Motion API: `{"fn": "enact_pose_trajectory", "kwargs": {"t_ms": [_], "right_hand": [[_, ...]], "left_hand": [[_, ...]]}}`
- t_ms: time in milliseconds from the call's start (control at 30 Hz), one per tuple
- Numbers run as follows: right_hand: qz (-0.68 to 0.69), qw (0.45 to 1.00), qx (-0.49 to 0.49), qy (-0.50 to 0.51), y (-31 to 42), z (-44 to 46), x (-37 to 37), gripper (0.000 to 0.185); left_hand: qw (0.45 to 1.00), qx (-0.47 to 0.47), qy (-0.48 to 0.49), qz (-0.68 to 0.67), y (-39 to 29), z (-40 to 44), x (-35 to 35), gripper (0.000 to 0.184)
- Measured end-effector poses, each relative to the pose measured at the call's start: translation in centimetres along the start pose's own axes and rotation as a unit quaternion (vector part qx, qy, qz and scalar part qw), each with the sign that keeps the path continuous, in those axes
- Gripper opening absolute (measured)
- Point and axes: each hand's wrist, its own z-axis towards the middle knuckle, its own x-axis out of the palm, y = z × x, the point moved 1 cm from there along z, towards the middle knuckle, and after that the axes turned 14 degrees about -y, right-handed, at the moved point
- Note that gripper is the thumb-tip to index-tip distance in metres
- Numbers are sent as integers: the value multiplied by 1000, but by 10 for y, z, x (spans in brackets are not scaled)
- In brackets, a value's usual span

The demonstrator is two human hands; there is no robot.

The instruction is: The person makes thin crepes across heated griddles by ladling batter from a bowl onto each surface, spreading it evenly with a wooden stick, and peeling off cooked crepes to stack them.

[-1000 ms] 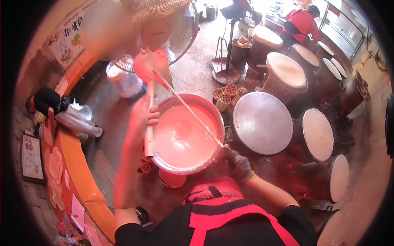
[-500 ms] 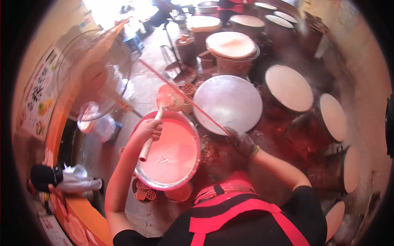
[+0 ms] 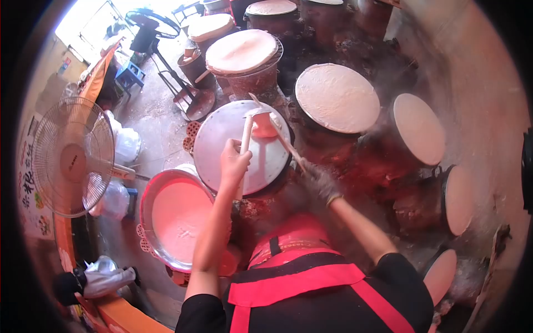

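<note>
My bare left hand (image 3: 236, 161) grips the pale handle of a ladle (image 3: 263, 126), whose reddish-looking bowl is over the upper right of a bare round griddle (image 3: 219, 147). In my gloved right hand (image 3: 320, 183) is a thin wooden stick (image 3: 286, 141); it slants up and left beside the ladle's bowl, its tip near the griddle's top edge. Whether bowl and stick touch is hard to tell. Left of my left forearm stands a large basin of batter (image 3: 180, 213).
Batter-covered griddles stand behind and right, the nearest (image 3: 337, 98) just beyond the bare one. A standing fan (image 3: 72, 158) is at left, near plastic bags (image 3: 114, 200). A person in a dark cap (image 3: 69, 287) bends at lower left. Perforated briquettes (image 3: 190, 133) lie beside the griddle.
The ladle has moved from above the batter basin to over the bare griddle. My right hand's stick has come alongside it. The whole view has swung to the right.
</note>
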Motion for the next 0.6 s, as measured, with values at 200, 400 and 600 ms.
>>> {"fn": "enact_pose_trajectory", "kwargs": {"t_ms": [200, 400, 600], "right_hand": [[-278, 960, 37, -10, 26, -5, 7, 36], [-46, 988, -65, -134, 36, 61, 71, 42], [196, 965, 116, -132, 44, 10, 75, 36]], "left_hand": [[968, -99, -98, -207, 12, 11, 56, 26], [894, -72, -37, -441, -66, 43, -3, 20], [910, -163, -3, -381, -53, 19, -92, 14]]}}
